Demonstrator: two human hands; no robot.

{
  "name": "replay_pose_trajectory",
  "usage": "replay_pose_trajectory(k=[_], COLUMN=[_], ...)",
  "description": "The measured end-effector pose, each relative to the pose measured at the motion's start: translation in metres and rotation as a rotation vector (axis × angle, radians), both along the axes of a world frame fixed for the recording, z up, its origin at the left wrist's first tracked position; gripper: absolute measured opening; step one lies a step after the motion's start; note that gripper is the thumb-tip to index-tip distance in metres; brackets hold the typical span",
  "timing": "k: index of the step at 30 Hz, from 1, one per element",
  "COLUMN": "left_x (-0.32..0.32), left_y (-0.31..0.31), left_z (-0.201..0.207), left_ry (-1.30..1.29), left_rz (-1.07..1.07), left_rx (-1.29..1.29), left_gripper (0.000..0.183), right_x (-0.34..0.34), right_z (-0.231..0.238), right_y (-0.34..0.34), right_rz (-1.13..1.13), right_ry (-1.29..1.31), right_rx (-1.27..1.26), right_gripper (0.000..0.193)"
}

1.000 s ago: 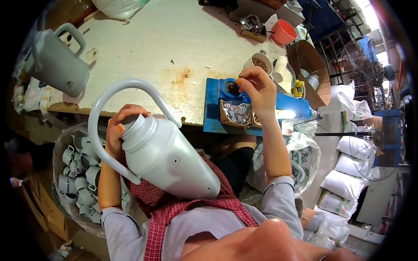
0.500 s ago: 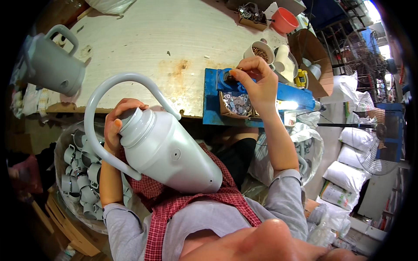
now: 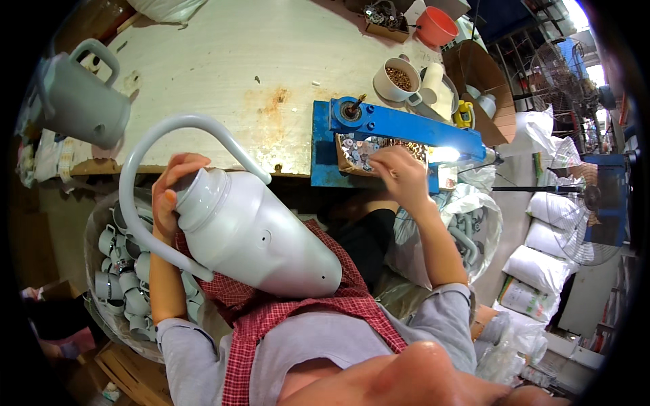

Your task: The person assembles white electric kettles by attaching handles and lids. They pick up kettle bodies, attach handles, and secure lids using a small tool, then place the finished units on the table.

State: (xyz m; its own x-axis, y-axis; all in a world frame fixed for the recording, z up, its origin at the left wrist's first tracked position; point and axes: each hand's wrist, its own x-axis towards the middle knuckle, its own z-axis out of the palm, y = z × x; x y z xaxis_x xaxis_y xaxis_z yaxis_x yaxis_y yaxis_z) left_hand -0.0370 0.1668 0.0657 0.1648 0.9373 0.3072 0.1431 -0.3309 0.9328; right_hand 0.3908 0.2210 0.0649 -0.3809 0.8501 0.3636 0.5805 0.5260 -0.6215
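A pale grey vacuum jug body (image 3: 264, 233) lies slanted across my lap, its open neck toward the upper left. My left hand (image 3: 169, 196) grips it at the neck, with part of the fingers behind the rim. A curved grey handle (image 3: 128, 177) arches over the neck and past my left wrist to the jug's far side. My right hand (image 3: 401, 177) is at the small box (image 3: 349, 162) of flat metal pieces, fingertips pinched together; whatever is between them is too small to make out. Just beyond stands a blue bench press (image 3: 406, 122) with a brass-coloured pin (image 3: 355, 105) upright at its left end.
A second grey jug (image 3: 88, 101) stands at the left of the worktable (image 3: 217, 61). A cup (image 3: 398, 81) of small brass-coloured parts sits behind the press. At lower left is a bag (image 3: 95, 298) of lid parts. A bag (image 3: 487, 230) of handles stands at right, near a fan (image 3: 589, 210).
My right hand has dropped from the left end of the press to the box of metal pieces, uncovering the brass-coloured pin. My left hand keeps its hold on the jug.
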Motion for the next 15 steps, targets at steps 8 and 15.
replay_pose_trajectory(k=[8, 15], left_x=[0.020, 0.004], left_y=[0.004, -0.015], left_z=[0.030, 0.012], left_ry=[0.142, 0.260], left_rz=[-0.045, 0.190], left_rx=[0.026, 0.095], left_gripper=[0.076, 0.047], right_x=[-0.004, 0.005], right_z=[-0.053, -0.045], right_y=[0.041, 0.025], right_rz=[-0.105, -0.053], right_ry=[-0.576, -0.404], right_rx=[-0.164, 0.099], right_gripper=[0.016, 0.013])
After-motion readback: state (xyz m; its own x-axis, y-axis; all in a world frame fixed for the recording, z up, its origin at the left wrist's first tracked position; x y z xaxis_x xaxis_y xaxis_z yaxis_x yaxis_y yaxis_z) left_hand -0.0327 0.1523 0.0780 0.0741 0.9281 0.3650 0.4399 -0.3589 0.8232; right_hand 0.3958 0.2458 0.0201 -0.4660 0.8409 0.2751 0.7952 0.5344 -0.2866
